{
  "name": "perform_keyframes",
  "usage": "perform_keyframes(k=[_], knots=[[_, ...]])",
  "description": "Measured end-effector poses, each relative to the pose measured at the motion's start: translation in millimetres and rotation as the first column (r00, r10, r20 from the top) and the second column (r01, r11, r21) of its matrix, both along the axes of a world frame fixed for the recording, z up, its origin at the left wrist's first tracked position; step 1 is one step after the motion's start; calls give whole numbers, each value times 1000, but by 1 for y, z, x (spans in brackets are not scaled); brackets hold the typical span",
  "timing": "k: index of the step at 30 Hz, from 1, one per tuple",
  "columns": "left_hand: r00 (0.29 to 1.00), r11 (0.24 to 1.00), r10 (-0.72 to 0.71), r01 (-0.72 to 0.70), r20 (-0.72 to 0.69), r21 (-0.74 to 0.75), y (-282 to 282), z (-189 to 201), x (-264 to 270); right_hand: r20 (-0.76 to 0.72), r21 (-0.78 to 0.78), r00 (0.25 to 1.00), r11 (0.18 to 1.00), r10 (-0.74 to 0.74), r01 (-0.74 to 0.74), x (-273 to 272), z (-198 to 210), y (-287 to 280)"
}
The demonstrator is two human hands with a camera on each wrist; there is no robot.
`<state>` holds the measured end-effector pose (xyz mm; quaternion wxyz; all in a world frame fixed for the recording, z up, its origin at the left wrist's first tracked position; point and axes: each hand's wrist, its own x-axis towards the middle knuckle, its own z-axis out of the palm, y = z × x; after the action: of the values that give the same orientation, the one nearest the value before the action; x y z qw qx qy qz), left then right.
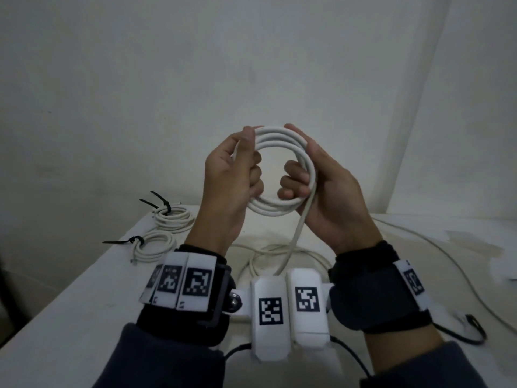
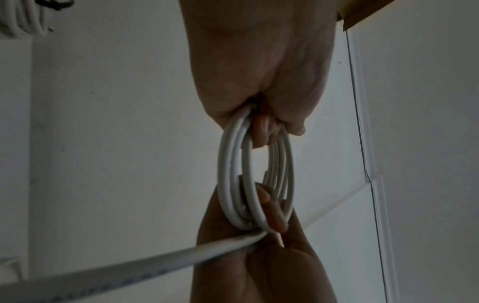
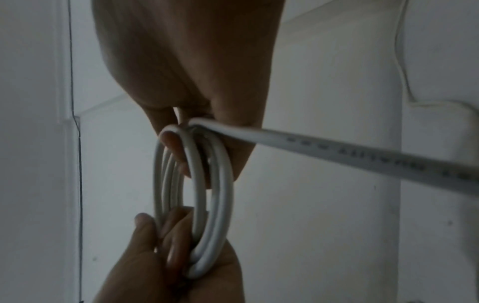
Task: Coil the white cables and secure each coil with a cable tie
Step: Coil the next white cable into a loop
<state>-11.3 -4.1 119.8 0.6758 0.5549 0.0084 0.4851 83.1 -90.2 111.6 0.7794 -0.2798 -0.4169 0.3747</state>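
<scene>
White table (image 1: pixel 84 281) below, round white cable coil (image 1: pixel 275 135) — several loops, both hands gripping

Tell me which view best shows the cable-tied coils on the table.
Head view: both tied coils lie whole at the table's far left, black ties visible. Left wrist view catches only a cropped edge of one in its top-left corner. Right wrist view shows none.

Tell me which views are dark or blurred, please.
Head view: dim but even, the coil sharp, edges bent by the wide lens. Left wrist view: the right hand dark, the trailing cable blurred. Right wrist view: the left hand shadowed, cable print smeared.
</scene>
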Motion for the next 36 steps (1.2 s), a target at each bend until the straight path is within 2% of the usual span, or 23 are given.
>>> perform_keyframes(k=[3,6,12,16,20,25,29,32,36], knots=[[1000,1000,7,-7,-30,-13,-2,-1,4,-45,-47,997,996,69,-71,6,-1,-3],[998,999,37,-37,-44,-1,-1,-2,4,-13,-87,993,990,115,-115,9,-1,-7],[984,987,152,-147,-93,63,-5,-5,8,-60,-59,980,980,187,-191,10,-2,-7],[948,956,265,-233,-178,179,-3,-9,12,-72,-68,986,986,150,-155,11,-2,-5],[923,938,288,-217,-255,271,2,-11,10,-49,-73,989,987,141,-144,13,-7,-4],[928,936,259,-174,-267,305,2,-9,8,22,-74,989,987,145,-144,18,-7,-7],[881,882,342,-181,-326,435,4,-15,10,49,-97,995,992,90,-85,22,-7,-11],[872,889,346,-185,-346,420,2,-18,12,19,-103,1000,994,24,-21,22,-7,-8],[820,942,285,-144,-497,302,5,-18,12,-68,-43,993,995,-98,95,28,-6,-9]])
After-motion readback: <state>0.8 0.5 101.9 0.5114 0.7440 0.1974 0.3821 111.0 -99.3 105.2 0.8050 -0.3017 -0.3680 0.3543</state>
